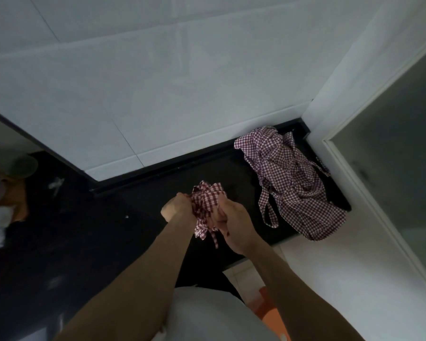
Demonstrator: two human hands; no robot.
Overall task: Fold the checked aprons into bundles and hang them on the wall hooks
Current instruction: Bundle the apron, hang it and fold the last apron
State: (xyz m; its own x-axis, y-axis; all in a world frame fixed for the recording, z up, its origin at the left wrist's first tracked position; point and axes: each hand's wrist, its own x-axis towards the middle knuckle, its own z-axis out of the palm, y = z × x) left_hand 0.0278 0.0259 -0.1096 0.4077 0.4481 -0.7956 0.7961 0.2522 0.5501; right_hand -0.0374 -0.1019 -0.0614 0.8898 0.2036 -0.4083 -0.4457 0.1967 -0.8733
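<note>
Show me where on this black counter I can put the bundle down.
Bare black counter lies left of both hands, up to the wall. Right corner is crowded: loose checked aprons fill it. Far left edge holds blurred clutter.

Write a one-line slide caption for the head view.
Both hands, left hand and right hand, bunch a checked apron above the black counter; loose aprons lie right.

No legible text or labels.

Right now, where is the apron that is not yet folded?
In the head view the loose apron lies on the black counter at the right, in the corner by the white wall, right of both hands, which hold the bundled apron.
</note>
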